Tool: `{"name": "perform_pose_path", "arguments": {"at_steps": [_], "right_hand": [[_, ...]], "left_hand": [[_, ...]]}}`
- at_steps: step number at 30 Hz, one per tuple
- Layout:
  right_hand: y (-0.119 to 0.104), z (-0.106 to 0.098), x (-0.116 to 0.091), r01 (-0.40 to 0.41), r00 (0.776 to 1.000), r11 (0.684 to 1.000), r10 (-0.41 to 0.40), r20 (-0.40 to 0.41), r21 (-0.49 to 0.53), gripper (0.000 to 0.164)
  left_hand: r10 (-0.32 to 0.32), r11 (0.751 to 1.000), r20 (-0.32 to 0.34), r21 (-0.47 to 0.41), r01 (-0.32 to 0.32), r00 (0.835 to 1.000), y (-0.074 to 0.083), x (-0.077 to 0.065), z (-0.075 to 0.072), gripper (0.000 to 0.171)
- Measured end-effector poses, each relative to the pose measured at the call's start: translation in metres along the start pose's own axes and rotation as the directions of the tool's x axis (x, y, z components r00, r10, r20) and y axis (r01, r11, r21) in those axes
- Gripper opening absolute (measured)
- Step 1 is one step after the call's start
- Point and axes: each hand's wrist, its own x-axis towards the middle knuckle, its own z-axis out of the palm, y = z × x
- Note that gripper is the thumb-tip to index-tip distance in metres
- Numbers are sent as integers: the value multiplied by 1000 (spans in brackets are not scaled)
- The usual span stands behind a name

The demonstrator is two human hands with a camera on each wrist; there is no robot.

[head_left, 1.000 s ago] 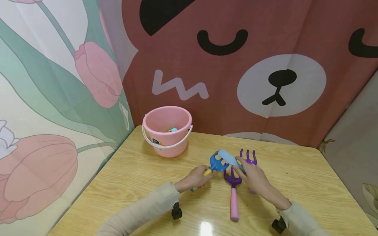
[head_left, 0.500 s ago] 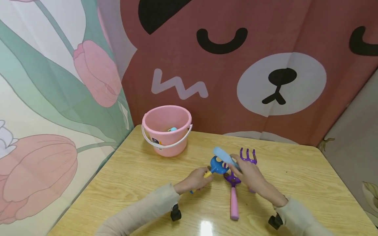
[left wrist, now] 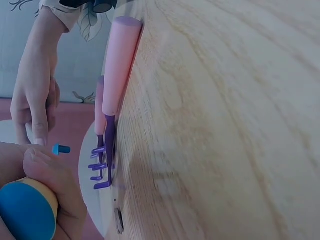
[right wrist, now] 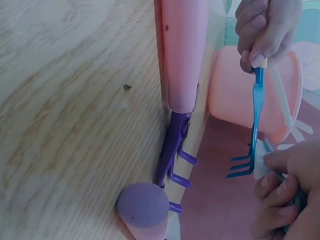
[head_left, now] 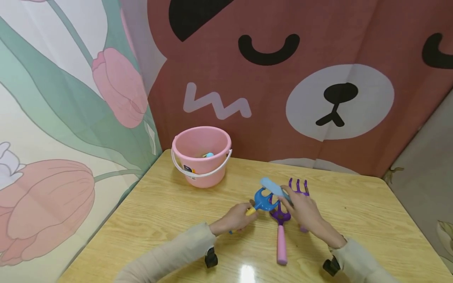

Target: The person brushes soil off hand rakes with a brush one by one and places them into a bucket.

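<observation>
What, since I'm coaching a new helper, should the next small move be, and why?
I'd probably draw the light-blue oblong brush gently along the yellow-handled blue toy fork: the left hand grips the fork's handle, while the right hand holds the brush with its pale bristles close by the prongs.

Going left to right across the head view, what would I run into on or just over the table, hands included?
Pink bucket, left hand, blue fork head, nearer purple fork's pink handle, right hand.
</observation>
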Motion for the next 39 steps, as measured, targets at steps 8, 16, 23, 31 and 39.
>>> {"name": "perform_pose_path", "arguments": {"at_steps": [8,16,23,31,39], "right_hand": [[2,-6,0,-83,996,996,82,-38,-12,39],[-5,-2,-4,6,997,990,-17,75,139,36],[0,-6,-4,-8,1000,1000,7,9,10,33],[3,-11,-4,-82,995,996,80,-55,-40,38],[-5,-6,-6,29,999,997,-32,39,78,38]], "left_hand": [[-7,1000,-10,-3,7,1000,-5,1,1,15],[-15,1000,10,-2,15,1000,-7,3,2,15],[-26,1000,-6,9,27,1000,-4,2,4,16],[-23,1000,-11,-7,23,1000,-3,0,4,15],[-6,1000,14,11,5,1000,-5,1,4,16]]}}
